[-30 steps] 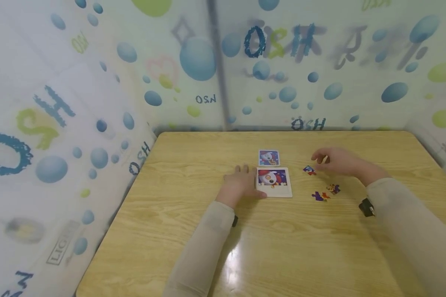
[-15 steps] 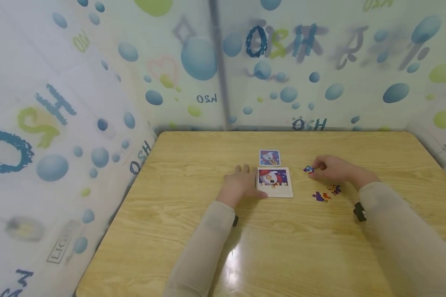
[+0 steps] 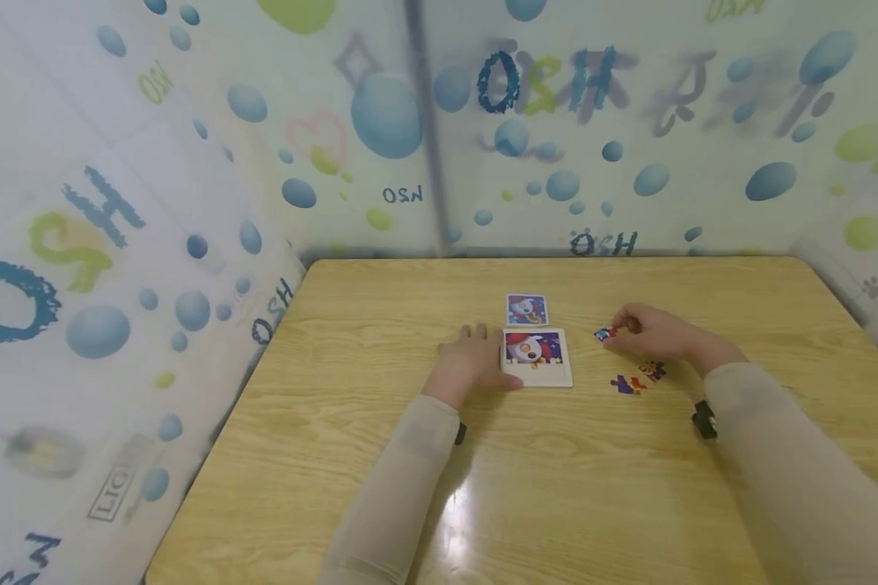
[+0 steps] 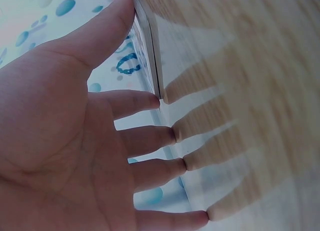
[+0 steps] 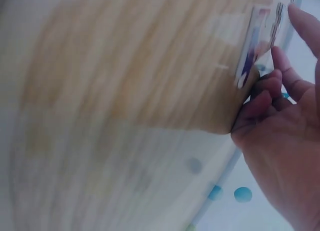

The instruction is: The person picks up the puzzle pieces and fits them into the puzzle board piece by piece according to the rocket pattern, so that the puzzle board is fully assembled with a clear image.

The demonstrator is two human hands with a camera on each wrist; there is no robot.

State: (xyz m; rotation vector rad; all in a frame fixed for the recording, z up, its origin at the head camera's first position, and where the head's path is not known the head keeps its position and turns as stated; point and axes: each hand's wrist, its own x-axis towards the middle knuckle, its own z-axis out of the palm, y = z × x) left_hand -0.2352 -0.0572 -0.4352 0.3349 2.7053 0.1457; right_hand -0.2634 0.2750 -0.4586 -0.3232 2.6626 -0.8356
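Note:
A square puzzle board lies on the table, its upper part filled with a cartoon picture of a white character in red and its lower strip bare white. My left hand rests beside it with fingers straight; the thumb lies over the board's lower left, and in the left wrist view the index fingertip touches the board's edge. To the board's right, my right hand pinches a small blue-and-red jigsaw piece between thumb and index finger, the other fingers curled. Its fingertips partly cover the piece.
Two loose jigsaw pieces lie nearer me: a purple-and-orange piece and a brown-and-purple piece. A picture card with the same character sits just beyond the board. Patterned walls stand at the table's back and left.
My right hand has come in from slightly right and taken the blue-and-red piece, which has turned so its red part faces up right. The left hand stays on the board.

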